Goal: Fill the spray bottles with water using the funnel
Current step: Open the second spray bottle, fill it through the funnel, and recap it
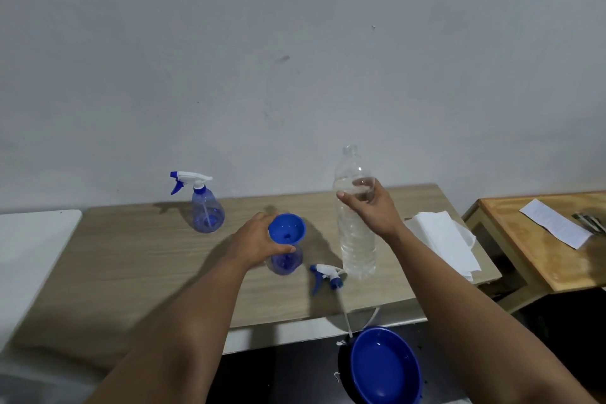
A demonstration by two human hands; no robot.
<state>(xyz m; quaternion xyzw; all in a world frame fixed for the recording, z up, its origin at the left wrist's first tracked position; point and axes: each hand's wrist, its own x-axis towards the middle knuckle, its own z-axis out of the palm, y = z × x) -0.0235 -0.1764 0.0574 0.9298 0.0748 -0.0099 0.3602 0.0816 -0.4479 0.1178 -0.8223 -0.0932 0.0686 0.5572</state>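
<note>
A pale grey wall (295, 59) fills the upper half of the view, and a wood-grain table (137, 259) runs along its foot. The table's near edge crosses the frame low down, and its right end stops short of a second, orange-brown table (531, 259), with a dark gap between the two. A white surface (29, 265) butts against the table's left end. The left half of the tabletop is bare wood, and open wood also lies between the objects and the near edge.

Below the near edge sits a blue bowl (383, 367). A stack of white paper towels (442, 239) lies near the right end of the tabletop.

The right hand (370, 206) holds a clear water bottle (357, 239) upright and uncapped, about two-thirds full, its base low over the table near the front. The fingers curl round the upper body with the thumb across the near side.

At the back, near the wall, a capped spray bottle (206, 210) stands well apart from the hands.

The left hand (259, 239) grips the neck of an open spray bottle (283, 264) standing mid-table, thumb hooked in front just beneath a blue funnel (287, 228) seated in its mouth.

A loose trigger sprayer head (328, 275) lies on its side between that bottle and the water bottle, its thin dip tube (346, 311) trailing past the table's near edge.
</note>
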